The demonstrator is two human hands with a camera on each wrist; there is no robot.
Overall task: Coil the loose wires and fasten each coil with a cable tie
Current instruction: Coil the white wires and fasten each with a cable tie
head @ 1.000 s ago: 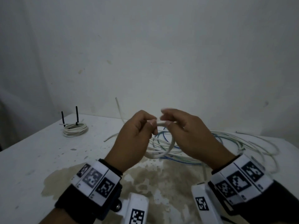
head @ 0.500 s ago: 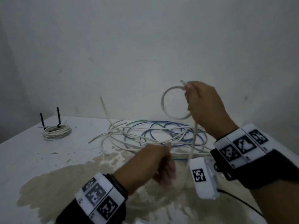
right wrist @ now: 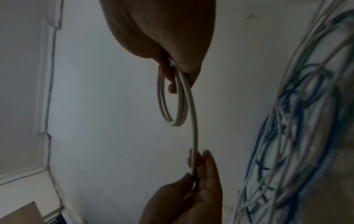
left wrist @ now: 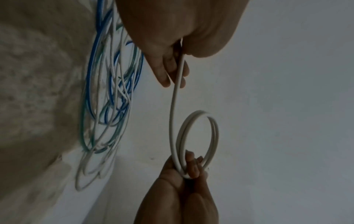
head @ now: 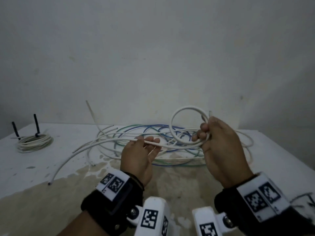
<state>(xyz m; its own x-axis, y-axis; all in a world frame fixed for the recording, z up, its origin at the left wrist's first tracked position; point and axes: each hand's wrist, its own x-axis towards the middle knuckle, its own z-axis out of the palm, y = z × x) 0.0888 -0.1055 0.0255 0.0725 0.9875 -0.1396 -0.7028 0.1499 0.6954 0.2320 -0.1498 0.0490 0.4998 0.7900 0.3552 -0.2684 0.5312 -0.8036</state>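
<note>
Right hand (head: 219, 147), right of centre in the head view, fingers curled tight round the bottom of a small white coil (head: 187, 126) of about two loops, held upright above the table (head: 34, 167). Left hand (head: 136, 155), centre, fingers nearly straight, thumb pinching the white wire (head: 153, 143) that runs from the coil; thumb contact is only partly visible. Behind both hands, a loose tangle of wires (head: 153, 132), white, blue and green, lies on the table; individual strands are hard to separate. Finished coil (head: 34, 142) with two black cable ties (head: 36, 125) sits at far left. Wrist views blurred, dark.
</note>
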